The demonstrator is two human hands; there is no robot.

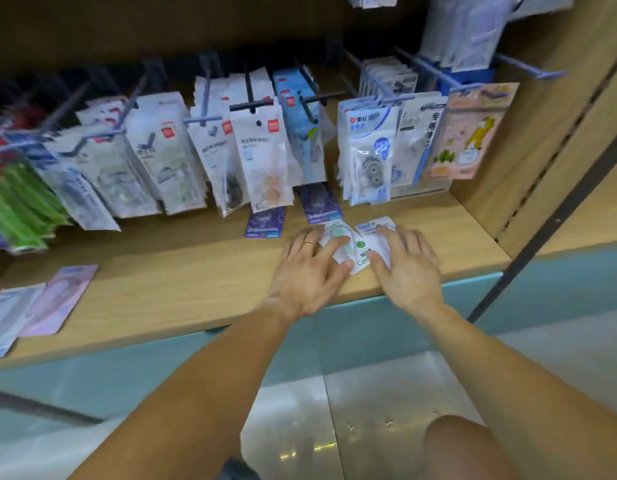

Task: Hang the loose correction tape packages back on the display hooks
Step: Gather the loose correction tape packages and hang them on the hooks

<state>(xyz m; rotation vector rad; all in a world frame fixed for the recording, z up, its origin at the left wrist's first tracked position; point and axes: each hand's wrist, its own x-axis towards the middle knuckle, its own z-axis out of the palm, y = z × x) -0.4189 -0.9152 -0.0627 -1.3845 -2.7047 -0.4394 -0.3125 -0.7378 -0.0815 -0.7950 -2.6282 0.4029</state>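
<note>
At the far left of the wooden shelf (196,289), two loose flat packets (40,306), one pale and one pinkish, lie overlapping near the front edge, well apart from both hands. Behind them, rows of hanging packages (161,157) fill the display hooks (251,105) across the back of the shelf, and two purple packets (265,221) lie flat on the shelf board beneath the hanging ones near the middle. Just in front of those, the left hand (310,268) lies palm down with its fingers spread and nearly straight, a ring on one finger; its fingertips and thumb press on the left part of the loose correction tape packages (359,249), a small overlapping pile of white packets with green print lying flat near the shelf's front edge. This grip is wide open, pressing rather than curled round anything. The pile sits between the two hands, under the fingertips of both. The right hand (411,268) mirrors the left, palm down, fingers spread and laid flat over the right part of the pile, thumb towards the packets' near edge; its grip is likewise open, touching but not pinching. To the right, the wooden side panel (542,133) of the unit closes off the shelf.
</note>
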